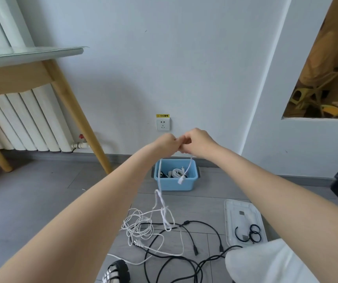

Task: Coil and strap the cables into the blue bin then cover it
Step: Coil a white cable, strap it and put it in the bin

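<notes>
Left hand (167, 142) and right hand (197, 142) are up together just above centre, knuckles nearly touching, fingers of both curled in on a thin white cable (161, 201) held between them. From the right hand a short end drops toward five o'clock, and its small white plug (181, 180) dangles in front of the blue bin (175, 183). From the left hand the long run falls straight down at six o'clock, past the bin's left edge, and ends in a loose tangle on the grey floor (41, 190).

The blue bin sits open on the floor just below the hands, close to the wall. Inside it lies a coiled white cable (176, 172) with something dark beside it at nine o'clock; what that dark piece is, I cannot tell.

Down at six o'clock black cables (184, 260) loop across the floor, crossing the white tangle, and a white plug with prongs (138, 243) lies among them.

At four o'clock from the bin lies a clear lid (243, 211), flat on the floor, well apart from the bin. On it rest black straps (253, 233), curled into rings.

On the wall just above the hands at twelve o'clock, a white socket (163, 124) with a yellow label over it. At nine to ten o'clock a wooden table (21, 78) stands in front of a white radiator (31, 123). A sandal (117, 271) shows at the bottom edge.
</notes>
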The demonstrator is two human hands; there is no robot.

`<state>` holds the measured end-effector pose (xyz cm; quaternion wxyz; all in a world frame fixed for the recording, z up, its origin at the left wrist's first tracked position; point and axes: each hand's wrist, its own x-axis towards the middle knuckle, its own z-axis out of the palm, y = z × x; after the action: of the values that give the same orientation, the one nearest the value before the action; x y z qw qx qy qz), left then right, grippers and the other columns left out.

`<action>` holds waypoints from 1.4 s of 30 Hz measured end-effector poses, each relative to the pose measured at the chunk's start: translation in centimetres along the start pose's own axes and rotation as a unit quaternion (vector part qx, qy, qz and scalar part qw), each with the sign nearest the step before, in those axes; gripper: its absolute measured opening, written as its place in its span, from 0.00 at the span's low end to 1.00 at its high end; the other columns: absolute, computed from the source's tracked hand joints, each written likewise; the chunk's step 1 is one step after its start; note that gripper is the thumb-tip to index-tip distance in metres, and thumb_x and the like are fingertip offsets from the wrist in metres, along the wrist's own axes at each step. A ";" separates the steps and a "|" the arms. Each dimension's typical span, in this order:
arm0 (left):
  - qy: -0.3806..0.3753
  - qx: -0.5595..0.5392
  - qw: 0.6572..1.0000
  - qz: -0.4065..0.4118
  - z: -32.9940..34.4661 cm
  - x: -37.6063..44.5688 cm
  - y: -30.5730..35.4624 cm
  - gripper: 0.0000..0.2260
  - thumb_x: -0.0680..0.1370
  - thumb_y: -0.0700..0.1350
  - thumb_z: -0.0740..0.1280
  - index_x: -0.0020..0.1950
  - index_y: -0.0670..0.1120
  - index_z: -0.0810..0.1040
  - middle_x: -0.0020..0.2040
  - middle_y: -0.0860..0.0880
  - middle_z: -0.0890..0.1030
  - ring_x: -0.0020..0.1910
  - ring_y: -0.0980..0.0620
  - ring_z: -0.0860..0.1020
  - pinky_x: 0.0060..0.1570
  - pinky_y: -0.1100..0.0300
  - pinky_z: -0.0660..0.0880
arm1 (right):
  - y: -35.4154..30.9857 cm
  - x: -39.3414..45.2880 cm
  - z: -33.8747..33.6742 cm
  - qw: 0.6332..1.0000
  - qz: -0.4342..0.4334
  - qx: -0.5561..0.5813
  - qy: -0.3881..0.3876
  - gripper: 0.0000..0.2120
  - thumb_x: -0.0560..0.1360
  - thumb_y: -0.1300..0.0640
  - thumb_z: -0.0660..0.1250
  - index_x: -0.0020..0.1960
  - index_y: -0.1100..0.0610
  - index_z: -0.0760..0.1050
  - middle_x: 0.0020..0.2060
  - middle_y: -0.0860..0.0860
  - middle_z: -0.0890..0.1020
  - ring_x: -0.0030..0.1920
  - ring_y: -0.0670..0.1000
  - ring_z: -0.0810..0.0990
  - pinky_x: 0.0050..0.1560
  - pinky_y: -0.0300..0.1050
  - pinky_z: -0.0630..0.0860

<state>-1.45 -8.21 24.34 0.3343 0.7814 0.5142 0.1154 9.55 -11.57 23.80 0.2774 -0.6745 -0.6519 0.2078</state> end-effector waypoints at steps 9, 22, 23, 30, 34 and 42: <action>0.123 0.068 0.990 -0.005 -2.6 -0.5 -3.6 0.18 0.82 0.49 0.55 0.37 0.44 0.74 0.28 0.49 0.68 0.26 0.53 0.63 0.24 0.65 0.60 | 2.4 -0.5 -0.1 0.990 0.047 -0.003 -0.131 0.17 0.80 0.53 0.58 0.35 0.57 0.69 0.30 0.50 0.78 0.29 0.48 0.74 0.34 0.37 0.73; -0.066 -0.086 0.994 -0.017 5.5 3.1 -1.9 0.23 0.82 0.52 0.53 0.34 0.43 0.77 0.29 0.49 0.72 0.28 0.53 0.63 0.27 0.64 0.62 | 6.1 -0.7 1.5 0.996 -0.001 -0.062 -0.072 0.15 0.78 0.56 0.60 0.33 0.54 0.72 0.27 0.47 0.74 0.29 0.47 0.69 0.30 0.38 0.64; -0.060 -0.065 0.996 -0.019 6.2 3.8 -2.4 0.22 0.82 0.51 0.55 0.33 0.44 0.77 0.30 0.49 0.74 0.28 0.53 0.63 0.28 0.63 0.62 | 7.0 -0.5 1.9 0.997 0.017 -0.041 -0.070 0.16 0.77 0.55 0.61 0.31 0.54 0.72 0.26 0.46 0.72 0.28 0.46 0.67 0.28 0.36 0.62; 0.099 -0.080 0.982 -0.138 6.5 5.1 -7.5 0.20 0.81 0.45 0.56 0.29 0.46 0.71 0.28 0.48 0.69 0.28 0.51 0.66 0.28 0.62 0.62 | 10.7 0.9 4.2 0.992 0.100 0.035 -0.073 0.14 0.76 0.56 0.64 0.32 0.52 0.71 0.30 0.49 0.74 0.32 0.48 0.70 0.37 0.40 0.67; 0.007 -0.249 0.960 -0.126 8.1 5.5 -6.5 0.21 0.82 0.47 0.53 0.33 0.42 0.74 0.30 0.47 0.68 0.26 0.51 0.65 0.29 0.61 0.67 | 9.8 2.3 3.5 0.997 0.066 0.048 -0.009 0.09 0.75 0.58 0.63 0.37 0.53 0.77 0.23 0.45 0.72 0.23 0.42 0.69 0.31 0.35 0.66; -0.109 -0.518 0.844 -0.087 5.3 5.9 -3.2 0.18 0.83 0.47 0.53 0.33 0.48 0.64 0.21 0.56 0.59 0.17 0.59 0.56 0.18 0.68 0.50 | 9.1 3.2 3.3 0.990 0.093 0.094 0.040 0.09 0.78 0.53 0.62 0.52 0.57 0.76 0.42 0.50 0.77 0.48 0.51 0.76 0.47 0.41 0.72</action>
<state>1.60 -4.32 17.33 0.7529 0.4544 0.4055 0.2493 14.55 -7.99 15.71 0.3445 -0.7111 -0.5521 0.2661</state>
